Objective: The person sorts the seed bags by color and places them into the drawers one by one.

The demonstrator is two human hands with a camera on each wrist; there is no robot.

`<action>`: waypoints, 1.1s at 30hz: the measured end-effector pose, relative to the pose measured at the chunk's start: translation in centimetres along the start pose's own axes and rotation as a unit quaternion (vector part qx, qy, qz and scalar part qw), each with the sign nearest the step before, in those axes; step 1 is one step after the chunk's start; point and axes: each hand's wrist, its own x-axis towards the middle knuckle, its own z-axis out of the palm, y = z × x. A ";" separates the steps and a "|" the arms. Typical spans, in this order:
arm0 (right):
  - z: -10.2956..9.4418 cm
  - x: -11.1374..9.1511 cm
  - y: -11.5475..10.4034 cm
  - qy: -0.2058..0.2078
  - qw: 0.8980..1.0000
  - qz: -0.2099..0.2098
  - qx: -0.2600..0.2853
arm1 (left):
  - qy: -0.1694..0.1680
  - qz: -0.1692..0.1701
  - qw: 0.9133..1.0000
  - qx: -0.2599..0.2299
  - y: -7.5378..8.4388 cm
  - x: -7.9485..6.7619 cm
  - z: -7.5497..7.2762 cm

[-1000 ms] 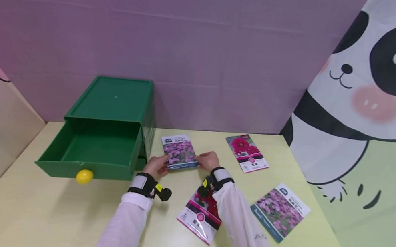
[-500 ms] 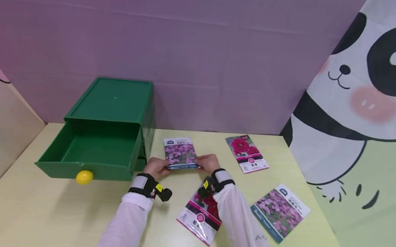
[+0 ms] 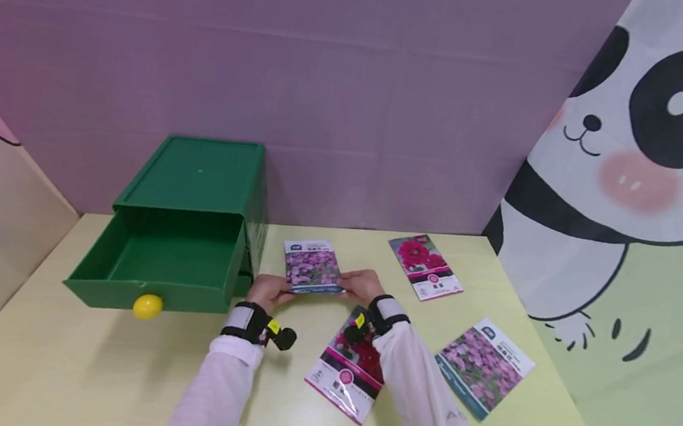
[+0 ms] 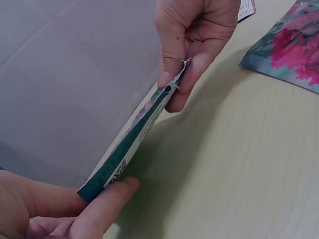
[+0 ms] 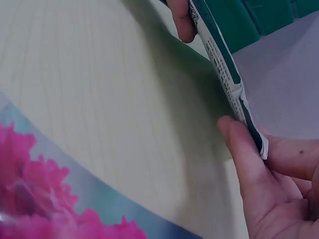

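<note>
Both hands hold a seed packet (image 3: 313, 264) with purple flowers on its front, by its two near corners. The left hand (image 3: 268, 291) pinches the left corner between thumb and fingers; the right hand (image 3: 362, 285) does the same at the right corner. Seen edge-on in the left wrist view, the packet (image 4: 130, 142) has a dark green band and a crumpled end at the right thumb. In the right wrist view the packet (image 5: 222, 64) is above the tabletop, its shadow below. Under the right wrist lies a red-flower seed packet (image 3: 346, 373), partly hidden by the forearm.
Left of the hands stands a green cabinet (image 3: 198, 174), its drawer (image 3: 145, 296) pulled out, with a yellow knob (image 3: 148, 306). A magenta-flower packet (image 3: 426, 266) lies at the back right, another purple-flower packet (image 3: 483, 368) at the right. A purple backdrop (image 3: 340, 102) rises behind the table.
The held packet has shifted slightly right and looks a little foreshortened. The left fingers have slid to its near left corner. The other packets and the drawer stay put.
</note>
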 end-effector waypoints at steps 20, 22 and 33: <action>4.5 -17.0 -15.0 0.031 0.999 0.037 -0.003 | -0.005 0.007 0.999 0.037 10.0 -17.3 6.7; 4.3 -16.8 -15.0 0.033 0.998 0.044 -0.003 | -0.009 0.011 0.999 0.032 9.8 -16.9 6.6; 3.1 -18.1 -15.5 0.020 0.998 0.032 0.040 | -0.024 0.038 0.998 0.037 9.4 -17.4 7.3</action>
